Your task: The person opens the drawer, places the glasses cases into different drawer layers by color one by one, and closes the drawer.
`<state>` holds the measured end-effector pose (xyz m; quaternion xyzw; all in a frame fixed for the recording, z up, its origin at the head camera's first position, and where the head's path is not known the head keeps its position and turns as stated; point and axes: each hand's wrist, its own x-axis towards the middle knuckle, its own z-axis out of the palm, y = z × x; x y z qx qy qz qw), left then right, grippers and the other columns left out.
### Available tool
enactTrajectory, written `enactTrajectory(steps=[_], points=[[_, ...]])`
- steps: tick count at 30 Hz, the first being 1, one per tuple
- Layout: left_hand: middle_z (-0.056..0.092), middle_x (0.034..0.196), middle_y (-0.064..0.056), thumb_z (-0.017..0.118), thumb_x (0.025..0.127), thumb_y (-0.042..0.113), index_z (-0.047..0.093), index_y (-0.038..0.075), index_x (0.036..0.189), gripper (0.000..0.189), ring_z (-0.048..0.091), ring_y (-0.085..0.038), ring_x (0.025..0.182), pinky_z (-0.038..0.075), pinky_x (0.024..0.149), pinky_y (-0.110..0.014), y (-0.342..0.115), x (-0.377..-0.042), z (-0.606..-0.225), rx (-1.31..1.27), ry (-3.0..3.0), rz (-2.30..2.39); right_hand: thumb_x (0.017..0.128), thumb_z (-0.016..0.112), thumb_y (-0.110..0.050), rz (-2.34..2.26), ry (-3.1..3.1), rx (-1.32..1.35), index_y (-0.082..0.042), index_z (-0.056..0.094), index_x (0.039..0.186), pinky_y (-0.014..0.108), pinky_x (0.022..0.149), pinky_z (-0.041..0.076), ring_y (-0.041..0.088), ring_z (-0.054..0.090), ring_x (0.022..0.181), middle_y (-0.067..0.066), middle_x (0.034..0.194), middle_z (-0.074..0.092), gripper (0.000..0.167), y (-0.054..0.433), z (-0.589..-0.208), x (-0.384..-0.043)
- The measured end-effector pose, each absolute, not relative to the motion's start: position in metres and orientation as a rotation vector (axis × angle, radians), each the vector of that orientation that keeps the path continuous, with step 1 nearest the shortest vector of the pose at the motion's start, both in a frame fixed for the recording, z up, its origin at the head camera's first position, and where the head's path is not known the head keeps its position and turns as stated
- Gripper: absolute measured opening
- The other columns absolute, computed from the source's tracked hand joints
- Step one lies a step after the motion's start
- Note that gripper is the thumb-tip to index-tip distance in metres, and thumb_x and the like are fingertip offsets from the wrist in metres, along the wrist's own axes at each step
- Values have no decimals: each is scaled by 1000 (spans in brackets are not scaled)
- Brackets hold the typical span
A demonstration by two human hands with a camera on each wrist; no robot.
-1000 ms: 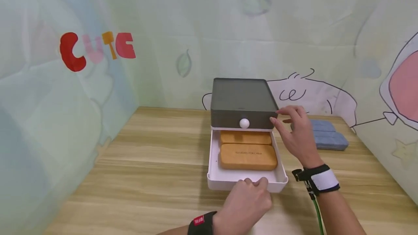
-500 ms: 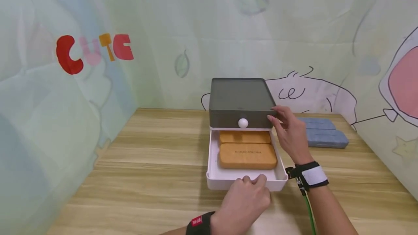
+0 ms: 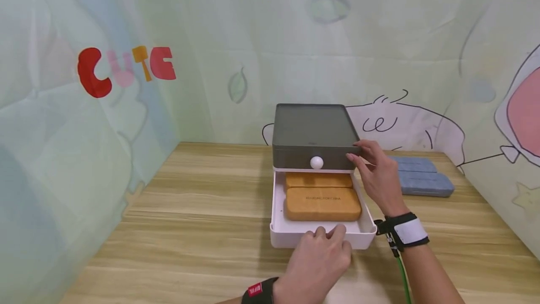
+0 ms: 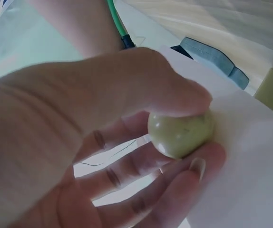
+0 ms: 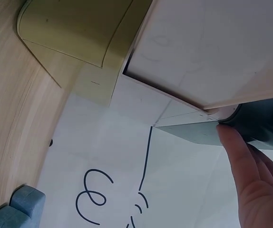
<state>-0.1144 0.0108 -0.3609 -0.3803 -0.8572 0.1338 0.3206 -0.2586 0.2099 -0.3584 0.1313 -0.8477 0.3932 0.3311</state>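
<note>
Your left grip [image 3: 318, 264]: thumb and fingers pinching the knob [image 4: 179, 135] on the near face of the drawer [image 3: 284, 239]. Your right grip [image 3: 381, 179]: thumb and fingertips pinching the right near corner of the box [image 3: 314, 125]. Drawer: white, standing open on your side, under the grey box. Contents: two orange cases [image 3: 323, 206], one near, lettered, one far. Box front: one white knob [image 3: 316, 163]. Right, on the wood-grain counter [image 3: 202, 215]: blue cases [image 3: 427, 186].
</note>
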Motion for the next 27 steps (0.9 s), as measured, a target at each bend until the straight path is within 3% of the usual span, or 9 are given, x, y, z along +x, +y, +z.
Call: enactTrajectory(steps=[5,13,27], points=[[52,88,7,76,81,27,70,27,81,6,55,-9,61,40,47,-22,12,-114,-361,-987,-2299,325,94,73,-16,1021,-2211,345,-8,60,126,56,81,58,43,69,114,25,126,69,36,210,-357,-258],[55,88,7,83,69,26,69,26,78,17,58,-11,64,42,47,-24,15,-117,-364,-901,-2290,271,94,73,-16,1025,-2197,356,-8,61,126,55,79,59,42,69,112,26,124,69,35,209,-358,-258],[55,88,7,82,74,23,71,26,82,14,59,-10,65,45,51,-24,13,-126,-366,-898,-2300,256,93,74,-16,1014,-2217,339,-8,60,126,55,79,59,44,69,112,26,126,68,36,209,-356,-256]])
